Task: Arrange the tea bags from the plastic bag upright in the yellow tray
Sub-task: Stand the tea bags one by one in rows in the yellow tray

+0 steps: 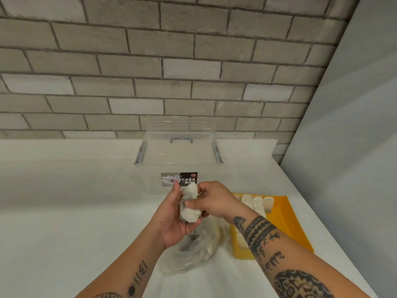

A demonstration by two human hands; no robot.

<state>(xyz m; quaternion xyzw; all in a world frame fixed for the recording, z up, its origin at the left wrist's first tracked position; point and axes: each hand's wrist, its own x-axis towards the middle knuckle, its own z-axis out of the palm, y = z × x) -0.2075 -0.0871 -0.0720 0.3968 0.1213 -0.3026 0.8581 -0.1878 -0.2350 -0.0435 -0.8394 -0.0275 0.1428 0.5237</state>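
Observation:
My left hand (173,216) holds a small bunch of white tea bags (190,214) above the counter, fingers curled round them. My right hand (211,200) pinches the top tea bag (191,191) of that bunch. Under both hands lies the crumpled clear plastic bag (191,252) with more tea bags inside. The yellow tray (298,229) sits to the right, partly behind my right forearm, and a row of white tea bags (255,203) stands upright along its left side.
A clear plastic storage box (179,160) with a dark label stands behind my hands against the grey brick wall (150,72). The white counter (64,211) stretches left. A pale wall (354,147) borders the counter on the right.

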